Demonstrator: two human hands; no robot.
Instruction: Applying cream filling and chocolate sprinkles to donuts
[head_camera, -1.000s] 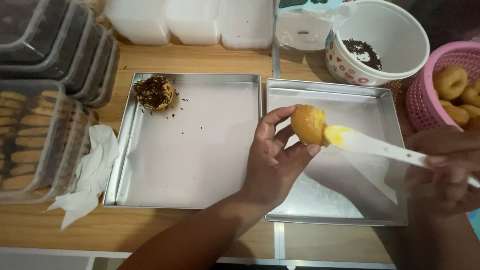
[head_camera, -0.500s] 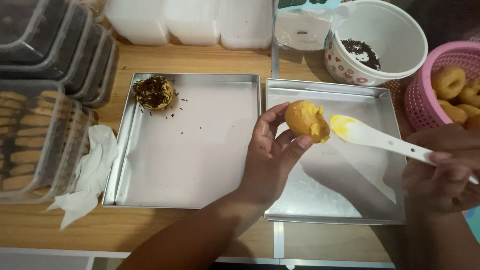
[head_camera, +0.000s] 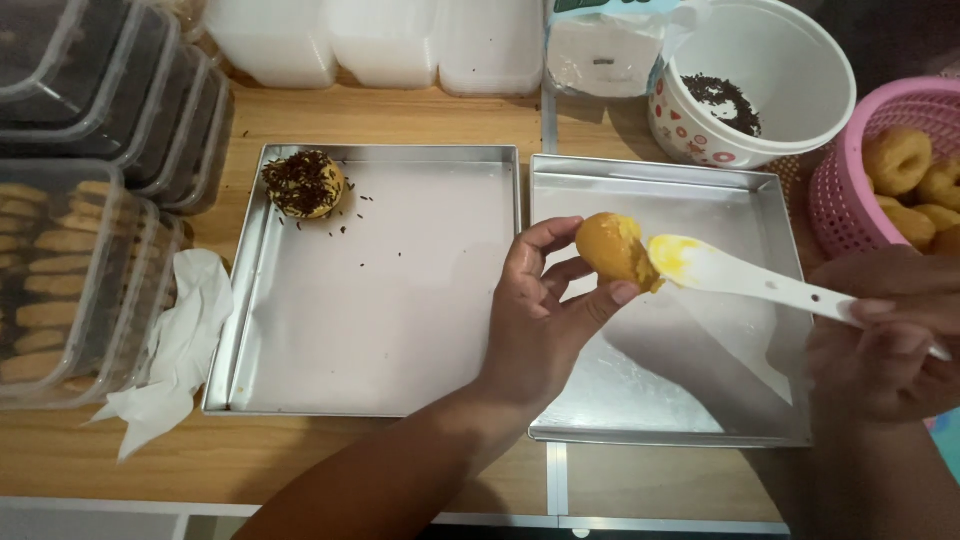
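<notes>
Left hand: My left hand (head_camera: 540, 320) was up over the gap between the two trays. Its grip was closed on a small round doughnut (head_camera: 612, 248), pinched between the thumb and the fingertips.
Doughnut: It was golden and had yellow cream on it. It was in the air above the right tray (head_camera: 700, 400), not touching it.
Right hand: My right hand (head_camera: 885, 335) was at the right edge of the view. Its grip was clenched around the handle of a white spatula (head_camera: 745, 280).
Spatula: The wide end had yellow cream on it. That end touched the side of the doughnut.
Left tray: The left tray (head_camera: 390, 330) was a square silver pan. One doughnut with chocolate sprinkles (head_camera: 303, 184) sat in its far left corner. A few loose sprinkles lay just beside it.
Bowl: A white bowl (head_camera: 770, 95) with red shapes stood behind the right tray. It had dark sprinkles at the bottom.
Basket: A pink basket (head_camera: 850, 190) at the far right held plain doughnuts (head_camera: 897, 160).
Boxes: Clear plastic boxes (head_camera: 70, 280) stood on the left side. Some held rows of brown biscuits.
Paper: A crumpled white tissue (head_camera: 170, 350) lay between the boxes and the left tray.
Bench: All of it sat on a wooden bench (head_camera: 400, 115).
</notes>
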